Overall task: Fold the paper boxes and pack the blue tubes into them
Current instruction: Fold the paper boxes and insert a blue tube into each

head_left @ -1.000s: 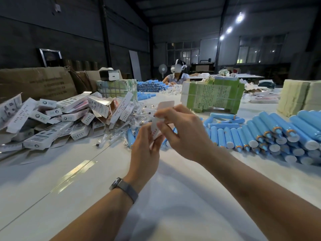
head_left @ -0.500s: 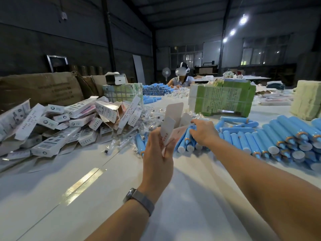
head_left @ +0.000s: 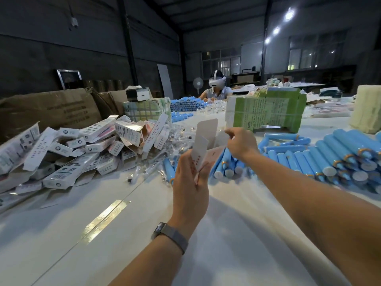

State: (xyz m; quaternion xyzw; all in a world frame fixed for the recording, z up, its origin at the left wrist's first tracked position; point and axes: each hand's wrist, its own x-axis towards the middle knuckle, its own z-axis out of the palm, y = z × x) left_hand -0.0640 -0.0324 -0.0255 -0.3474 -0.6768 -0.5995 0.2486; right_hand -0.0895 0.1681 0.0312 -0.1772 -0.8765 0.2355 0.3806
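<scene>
My left hand (head_left: 190, 182) grips a white paper box (head_left: 201, 150) upright over the table, its top flaps standing open. My right hand (head_left: 242, 144) is just right of the box, and its fingertips pinch a small side flap at the open top. Right behind and below both hands lies a row of blue tubes (head_left: 288, 159) with white caps facing me. More blue tubes (head_left: 346, 153) are heaped further right. A watch is on my left wrist.
A heap of folded white boxes (head_left: 82, 149) covers the left of the white table (head_left: 127, 234). A green bundle of flat cartons (head_left: 266, 110) stands behind the tubes, brown cartons (head_left: 49, 112) at far left. Another person (head_left: 216, 89) sits at the far end.
My right hand left the blue tubes it was touching and rose to the box's open top. My left hand kept hold of the box, now with its flaps spread wider.
</scene>
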